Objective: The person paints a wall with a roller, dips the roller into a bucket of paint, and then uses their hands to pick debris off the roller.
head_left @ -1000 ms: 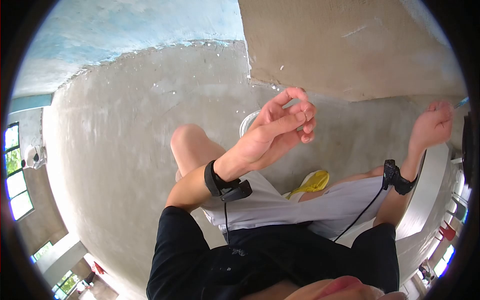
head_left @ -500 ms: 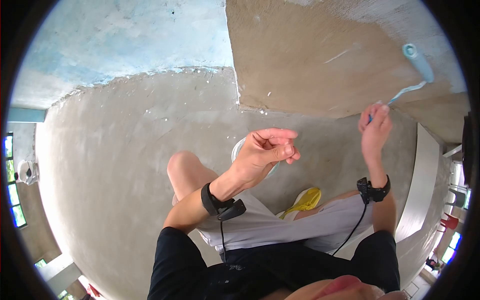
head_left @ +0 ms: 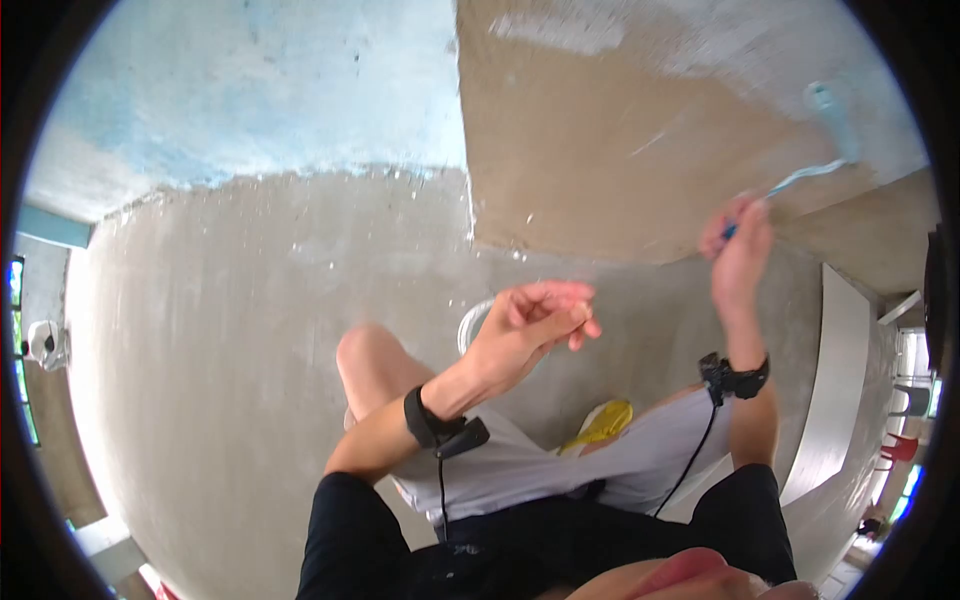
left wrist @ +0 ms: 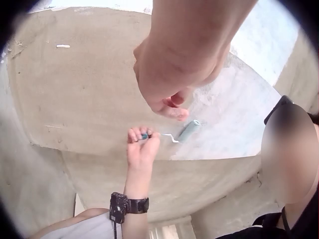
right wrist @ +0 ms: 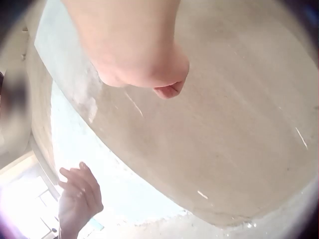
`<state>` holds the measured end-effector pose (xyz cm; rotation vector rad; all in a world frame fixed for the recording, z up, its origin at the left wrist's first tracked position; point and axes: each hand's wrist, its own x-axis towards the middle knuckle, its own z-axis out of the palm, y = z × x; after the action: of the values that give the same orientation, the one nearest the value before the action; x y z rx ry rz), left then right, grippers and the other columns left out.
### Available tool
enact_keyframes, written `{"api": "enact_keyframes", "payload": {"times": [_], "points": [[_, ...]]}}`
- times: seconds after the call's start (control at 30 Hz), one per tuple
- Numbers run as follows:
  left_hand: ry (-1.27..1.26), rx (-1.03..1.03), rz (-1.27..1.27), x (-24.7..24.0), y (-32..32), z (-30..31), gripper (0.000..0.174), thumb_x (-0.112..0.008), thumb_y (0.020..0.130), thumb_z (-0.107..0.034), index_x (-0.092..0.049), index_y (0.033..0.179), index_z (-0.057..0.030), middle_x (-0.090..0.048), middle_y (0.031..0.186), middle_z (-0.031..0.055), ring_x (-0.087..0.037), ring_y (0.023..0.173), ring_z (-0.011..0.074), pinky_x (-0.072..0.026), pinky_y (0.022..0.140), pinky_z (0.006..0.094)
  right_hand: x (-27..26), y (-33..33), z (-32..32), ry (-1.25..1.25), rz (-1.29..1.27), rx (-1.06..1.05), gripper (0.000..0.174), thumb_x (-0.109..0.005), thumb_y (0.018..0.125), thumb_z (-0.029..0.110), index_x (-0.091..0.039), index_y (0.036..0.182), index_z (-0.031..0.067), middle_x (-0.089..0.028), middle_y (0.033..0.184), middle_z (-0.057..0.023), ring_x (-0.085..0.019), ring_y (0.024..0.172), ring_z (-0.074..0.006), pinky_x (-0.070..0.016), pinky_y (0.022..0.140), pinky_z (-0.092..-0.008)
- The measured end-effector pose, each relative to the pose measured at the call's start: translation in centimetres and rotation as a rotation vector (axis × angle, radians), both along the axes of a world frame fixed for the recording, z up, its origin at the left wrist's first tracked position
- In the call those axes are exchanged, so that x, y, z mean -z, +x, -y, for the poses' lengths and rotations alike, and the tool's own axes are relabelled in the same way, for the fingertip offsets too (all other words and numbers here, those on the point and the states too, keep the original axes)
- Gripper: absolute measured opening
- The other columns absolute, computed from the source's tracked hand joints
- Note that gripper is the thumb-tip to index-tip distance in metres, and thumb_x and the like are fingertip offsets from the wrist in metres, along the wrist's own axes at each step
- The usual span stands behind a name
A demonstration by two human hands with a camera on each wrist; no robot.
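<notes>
My right hand (head_left: 738,250) grips the blue handle of a paint roller (head_left: 832,120) at the right of the head view. The roller's pale blue sleeve lies against the wall, blurred in the head view. In the left wrist view the roller (left wrist: 188,131) shows more sharply, its bent wire frame running to the right hand (left wrist: 142,149). Nothing shows in my left hand (head_left: 530,335), which hangs loosely curled in front of the body. Behind it the white rim of a bucket (head_left: 468,326) peeks out, the rest hidden by the hand.
The wall has a brown bare part (head_left: 570,150) and a light blue painted part (head_left: 330,90), with whitish coating higher up. White specks dot the grey floor (head_left: 240,350). A yellow shoe (head_left: 605,422) is below, and a pale board (head_left: 830,390) lies at the right.
From the far right, my right hand has come inward, bringing the roller into view against the wall. The head view has tilted up, showing more wall. My left hand stays loosely curled.
</notes>
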<state>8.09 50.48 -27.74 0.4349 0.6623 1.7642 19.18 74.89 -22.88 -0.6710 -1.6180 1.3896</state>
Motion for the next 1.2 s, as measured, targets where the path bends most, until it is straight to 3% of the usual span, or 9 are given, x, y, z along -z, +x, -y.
{"api": "enact_keyframes", "payload": {"times": [0.1,0.2,0.4,0.53,0.73,0.87,0.93,1.0,1.2], "points": [[0.009,0.029,-0.025,0.1,-0.3,0.0,0.022,-0.057,0.092,-0.006,-0.061,0.114,-0.0037,-0.065,0.093,0.0078,-0.059,0.083,0.0152,-0.0444,0.069,0.0259,2.7,-0.5,1.1,-0.110,0.070,-0.073,0.045,-0.031,0.100,0.045,-0.037,0.074,0.0100,-0.038,0.057,0.0004,-0.034,0.043,-0.0073,-0.0254,0.038,-0.0229],[-0.018,-0.012,0.092,-1.2,0.0,0.2,0.026,-0.059,0.090,-0.004,-0.060,0.116,-0.0052,-0.063,0.092,0.0050,-0.058,0.083,0.0156,-0.0459,0.075,0.0263,0.8,-0.5,1.2,-0.038,-0.006,-0.056,0.046,-0.031,0.100,0.046,-0.036,0.072,0.0101,-0.038,0.058,0.0000,-0.033,0.044,-0.0069,-0.0240,0.039,-0.0227],[0.013,-0.035,-0.022,1.2,-0.4,0.3,0.025,-0.066,0.084,0.000,-0.065,0.109,-0.0047,-0.062,0.083,0.0022,-0.062,0.085,0.0182,-0.0482,0.074,0.0281,-5.0,-0.2,-0.2,0.024,-0.189,-0.059,0.044,-0.032,0.100,0.046,-0.036,0.074,0.0110,-0.037,0.060,0.0013,-0.026,0.044,-0.0051,-0.0185,0.038,-0.0225],[-0.103,-0.073,-0.023,0.6,-0.8,0.4,0.021,-0.067,0.084,-0.002,-0.066,0.105,-0.0050,-0.061,0.080,0.0016,-0.063,0.084,0.0190,-0.0490,0.072,0.0282,-1.5,-0.8,0.8,-0.057,-0.056,-0.029,0.046,-0.028,0.101,0.044,-0.034,0.070,0.0107,-0.037,0.055,0.0011,-0.030,0.041,-0.0056,-0.0198,0.038,-0.0221],[0.006,-0.241,-0.028,1.6,-2.5,1.1,0.021,-0.059,0.089,-0.003,-0.064,0.110,-0.0048,-0.063,0.087,0.0052,-0.063,0.087,0.0206,-0.0488,0.071,0.0277,2.3,0.8,1.9,-0.102,0.057,-0.085,0.045,-0.028,0.101,0.043,-0.035,0.070,0.0107,-0.037,0.054,0.0019,-0.030,0.041,-0.0052,-0.0211,0.037,-0.0216],[0.073,-0.257,-0.006,0.9,-3.2,0.7,0.022,-0.055,0.091,-0.002,-0.063,0.111,-0.0053,-0.064,0.092,0.0074,-0.063,0.090,0.0216,-0.0486,0.071,0.0279,0.0,1.0,0.1,0.008,0.086,0.039,0.046,-0.032,0.100,0.046,-0.039,0.072,0.0111,-0.035,0.055,0.0044,-0.029,0.044,-0.0041,-0.0202,0.040,-0.0218],[0.080,-0.247,0.013,1.0,-2.9,0.9,0.022,-0.054,0.091,-0.001,-0.063,0.111,-0.0055,-0.064,0.092,0.0078,-0.063,0.091,0.0221,-0.0487,0.072,0.0282,-1.6,1.5,-1.5,-0.011,-0.076,-0.002,0.044,-0.034,0.100,0.045,-0.039,0.073,0.0113,-0.037,0.057,0.0037,-0.028,0.045,-0.0040,-0.0193,0.041,-0.0221],[0.067,-0.222,-0.007,1.0,-2.8,0.9,0.022,-0.052,0.093,-0.002,-0.063,0.112,-0.0055,-0.064,0.092,0.0081,-0.063,0.094,0.0230,-0.0494,0.074,0.0295,-2.7,1.5,-2.4,-0.023,-0.077,-0.051,0.043,-0.034,0.100,0.044,-0.039,0.073,0.0111,-0.038,0.059,0.0030,-0.028,0.045,-0.0040,-0.0190,0.041,-0.0221],[0.058,-0.238,-0.021,1.0,-2.7,1.0,0.023,-0.048,0.096,-0.006,-0.061,0.115,-0.0040,-0.065,0.096,0.0090,-0.063,0.100,0.0245,-0.0502,0.078,0.0308,-0.2,0.9,-0.9,-0.163,0.038,-0.101,0.042,-0.033,0.101,0.043,-0.037,0.074,0.0104,-0.041,0.064,0.0014,-0.028,0.046,-0.0037,-0.0194,0.041,-0.0213]]}}
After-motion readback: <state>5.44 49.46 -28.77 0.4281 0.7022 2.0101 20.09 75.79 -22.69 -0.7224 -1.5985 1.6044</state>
